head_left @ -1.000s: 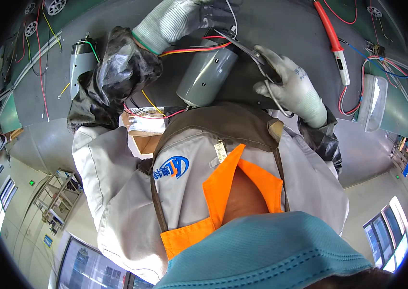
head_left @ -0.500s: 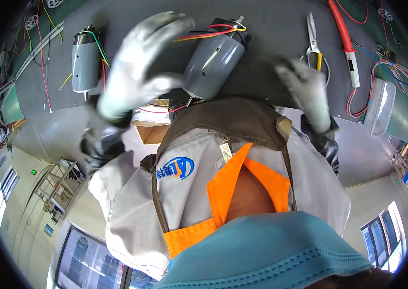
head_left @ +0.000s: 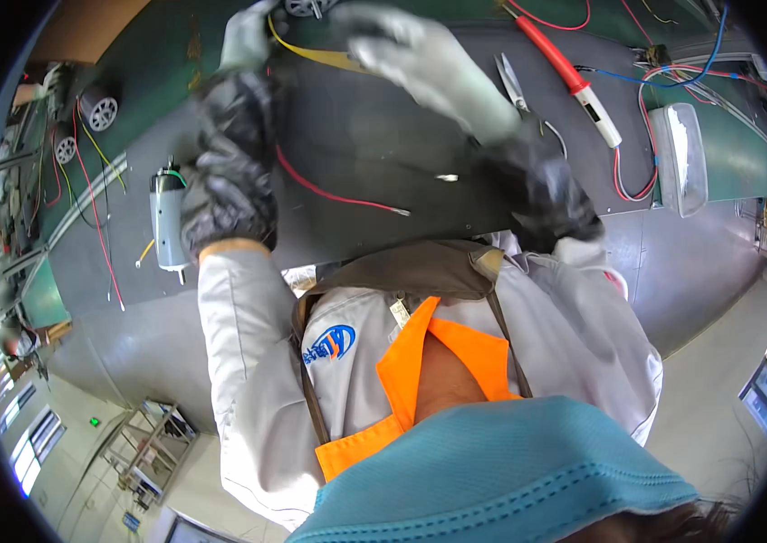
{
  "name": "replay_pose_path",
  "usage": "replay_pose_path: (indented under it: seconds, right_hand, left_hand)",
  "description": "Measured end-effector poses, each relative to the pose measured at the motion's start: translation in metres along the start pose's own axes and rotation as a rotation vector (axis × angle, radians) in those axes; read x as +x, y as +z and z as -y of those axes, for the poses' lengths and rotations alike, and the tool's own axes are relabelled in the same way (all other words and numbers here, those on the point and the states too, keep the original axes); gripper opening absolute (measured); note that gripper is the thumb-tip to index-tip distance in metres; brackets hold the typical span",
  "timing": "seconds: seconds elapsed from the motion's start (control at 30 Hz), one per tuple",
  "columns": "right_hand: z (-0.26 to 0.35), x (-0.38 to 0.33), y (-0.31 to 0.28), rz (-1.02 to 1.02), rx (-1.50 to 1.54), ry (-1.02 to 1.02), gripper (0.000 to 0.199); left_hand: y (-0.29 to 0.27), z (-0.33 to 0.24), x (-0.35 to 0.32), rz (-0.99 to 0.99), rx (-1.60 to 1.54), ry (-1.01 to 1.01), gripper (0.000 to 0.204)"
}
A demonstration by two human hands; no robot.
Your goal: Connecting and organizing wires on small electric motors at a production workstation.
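Note:
My left hand point(head_left: 246, 38), in a white glove, reaches to the far edge of view beside a round spoked motor end point(head_left: 309, 7). Its fingers look curled, but what they hold is cut off or hidden. My right hand point(head_left: 415, 59), also gloved, is smeared by motion, so its grip does not show. A yellow wire point(head_left: 311, 52), itself blurred, arcs from near my left hand to the right fingers. Below it a red wire point(head_left: 334, 192) with a bare tip lies on the dark mat point(head_left: 365, 136). A grey cylindrical motor point(head_left: 167, 222) stands left of my left forearm.
On the right lie scissors point(head_left: 510, 81), a red-and-white pen-shaped tool point(head_left: 574, 72) with cables, and a clear plastic box point(head_left: 680, 158). A second spoked motor point(head_left: 98, 109) and loose wires sit at far left. Cardboard point(head_left: 85, 27) shows at the back left.
Both hands have moved away from me to the far side, and the view has shifted. The grey motor that lay between my hands no longer shows there; a red wire now lies in that area.

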State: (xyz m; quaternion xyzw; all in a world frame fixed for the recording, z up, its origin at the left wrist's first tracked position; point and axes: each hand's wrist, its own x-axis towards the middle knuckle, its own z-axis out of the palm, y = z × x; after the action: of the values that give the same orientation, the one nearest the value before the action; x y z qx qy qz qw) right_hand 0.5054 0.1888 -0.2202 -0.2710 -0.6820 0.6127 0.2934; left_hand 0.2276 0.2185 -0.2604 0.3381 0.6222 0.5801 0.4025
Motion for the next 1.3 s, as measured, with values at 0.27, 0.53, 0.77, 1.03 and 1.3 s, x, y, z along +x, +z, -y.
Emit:
replay_pose_path:
  seconds: [0.27, 0.53, 0.77, 1.03, 1.3]
  right_hand:
    - [-0.015, -0.182, -0.155, -1.017, -0.11, 0.333, 0.049]
    - [0.028, -0.123, -0.14, -0.104, -0.201, 0.528, 0.027]
    - [0.007, -0.107, -0.015, 0.393, -0.265, -0.029, 0.027]
    - [0.038, -0.14, -0.002, -0.107, -0.214, -0.126, 0.035]
    - [0.025, -0.136, 0.004, -0.279, -0.404, -0.229, 0.037]
  left_hand:
    - [-0.075, 0.026, -0.182, 0.215, -0.551, -0.146, 0.066]
    - [-0.079, 0.01, -0.319, 0.547, -0.013, -0.647, 0.043]
    - [-0.021, -0.006, -0.295, 0.355, -0.273, -0.413, 0.037]
    - [0.07, -0.027, -0.24, 0.138, -0.461, -0.131, 0.039]
    - [0.088, -0.033, -0.232, 0.04, -0.399, -0.184, 0.034]
